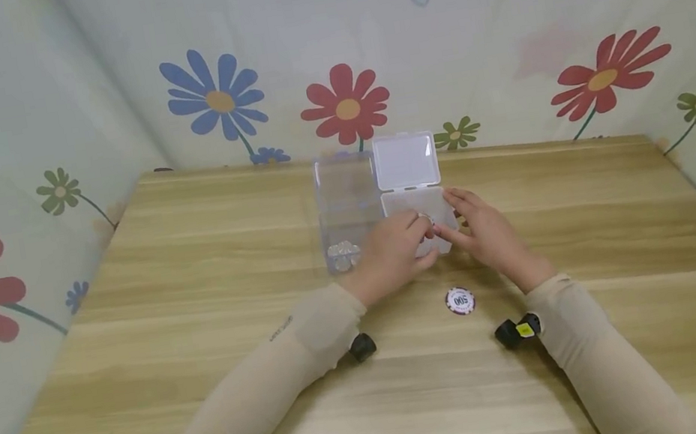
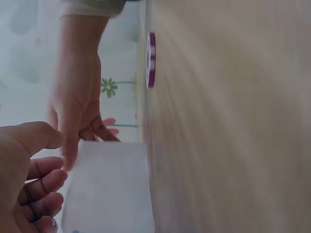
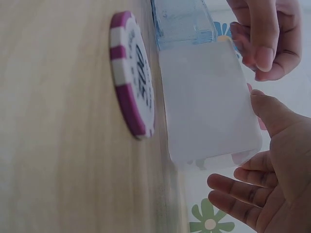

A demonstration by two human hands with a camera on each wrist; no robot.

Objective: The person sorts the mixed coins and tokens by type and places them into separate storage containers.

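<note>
A white box (image 1: pixel 405 200) stands on the table with its hinged lid (image 1: pixel 406 161) tipped back. My left hand (image 1: pixel 396 249) is over its opening, fingers bent. A small shiny thing (image 1: pixel 425 218) shows at the fingertips; whether they pinch it is unclear. My right hand (image 1: pixel 491 236) is at the box's right side, fingers fairly straight, thumb (image 3: pixel 266 109) by the top edge. In the right wrist view, the left hand (image 3: pixel 272 36) hovers above the box wall (image 3: pixel 209 97). The box's contents are mostly hidden.
Left of the white box stands a clear box (image 1: pixel 346 183), lid raised, with several clear round pieces (image 1: pixel 343 250) at its near end. A purple-and-white poker chip (image 1: pixel 460 301) marked 500 lies in front. Behind the table hangs a flowered cloth (image 1: pixel 481 21).
</note>
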